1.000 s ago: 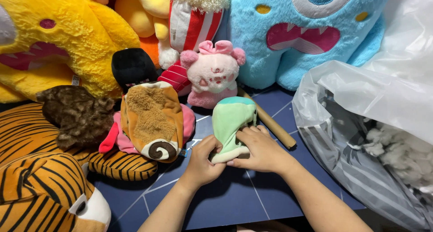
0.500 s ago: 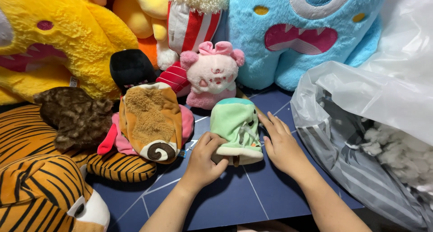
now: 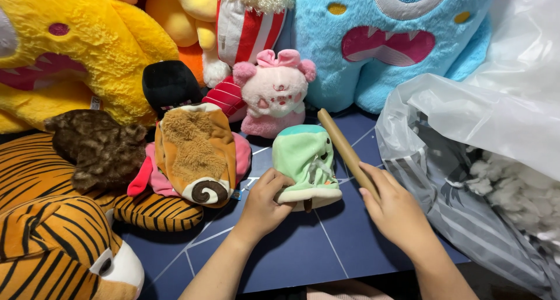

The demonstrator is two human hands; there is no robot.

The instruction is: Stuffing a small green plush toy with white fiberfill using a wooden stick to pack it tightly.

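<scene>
left hand (image 3: pixel 262 204): bare, no glove, no ring | right hand (image 3: pixel 394 209): bare, no glove | forearms: uncovered, no sleeves or wristbands visible | nails: short, unpainted

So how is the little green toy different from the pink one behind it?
The green plush toy is held by the left hand, while the pink plush toy sits untouched against the big blue plush. The green one is pale green with a teal top and looks limp; the pink one is pink and white with a bow and looks full and rounded. Both are small, soft toys on the dark blue mat.
</scene>
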